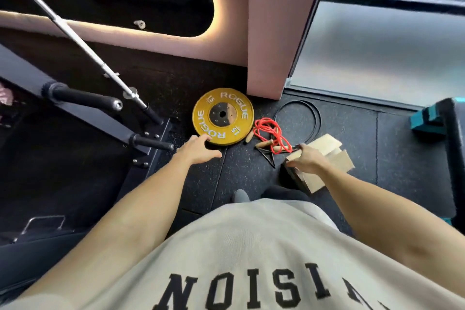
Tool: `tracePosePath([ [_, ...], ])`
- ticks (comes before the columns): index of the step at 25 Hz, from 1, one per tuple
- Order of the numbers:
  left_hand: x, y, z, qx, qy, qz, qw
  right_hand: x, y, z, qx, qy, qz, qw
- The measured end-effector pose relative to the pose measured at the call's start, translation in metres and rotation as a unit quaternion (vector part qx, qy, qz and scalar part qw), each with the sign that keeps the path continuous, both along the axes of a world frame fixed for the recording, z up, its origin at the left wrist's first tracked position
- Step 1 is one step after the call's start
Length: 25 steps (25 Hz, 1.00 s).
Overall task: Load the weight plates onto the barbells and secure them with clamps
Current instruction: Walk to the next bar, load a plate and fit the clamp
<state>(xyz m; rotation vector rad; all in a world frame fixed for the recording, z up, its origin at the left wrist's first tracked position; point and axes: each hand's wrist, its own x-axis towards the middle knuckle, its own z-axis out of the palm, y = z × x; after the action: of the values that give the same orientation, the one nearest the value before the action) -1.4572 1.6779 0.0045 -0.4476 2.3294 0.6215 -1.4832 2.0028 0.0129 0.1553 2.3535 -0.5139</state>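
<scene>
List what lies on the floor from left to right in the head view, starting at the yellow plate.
yellow plate → red jump rope → black band loop → wooden blocks → teal step

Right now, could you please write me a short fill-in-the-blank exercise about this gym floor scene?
1. The weight plate lying flat on the floor is ____ in colour.
2. The hand reaching to the plate's near edge is the ____ hand.
3. The skipping rope beside the plate has a ____ cord.
4. The right hand hovers over some ____ blocks.

Missing words: yellow; left; red; wooden
</scene>
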Motion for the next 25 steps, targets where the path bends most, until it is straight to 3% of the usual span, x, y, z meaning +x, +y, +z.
tracePosePath([
  [5, -0.039, -0.050, 0.014, -0.008, 0.018, 0.086, 0.996, -0.094, -0.060, 0.012, 0.001, 0.008, 0.072, 0.997],
  [11, -0.060, -0.094, 0.030, -0.024, 0.057, 0.238, 0.969, -0.195, -0.142, 0.013, 0.005, 0.024, 0.230, 0.973],
  [18, -0.088, -0.104, 0.069, -0.048, 0.102, 0.423, 0.899, -0.304, -0.236, 0.038, -0.034, 0.072, 0.438, 0.895],
  [25, -0.077, -0.135, 0.150, -0.150, 0.166, 0.556, 0.801, -0.340, -0.335, 0.090, -0.086, 0.101, 0.558, 0.819],
])
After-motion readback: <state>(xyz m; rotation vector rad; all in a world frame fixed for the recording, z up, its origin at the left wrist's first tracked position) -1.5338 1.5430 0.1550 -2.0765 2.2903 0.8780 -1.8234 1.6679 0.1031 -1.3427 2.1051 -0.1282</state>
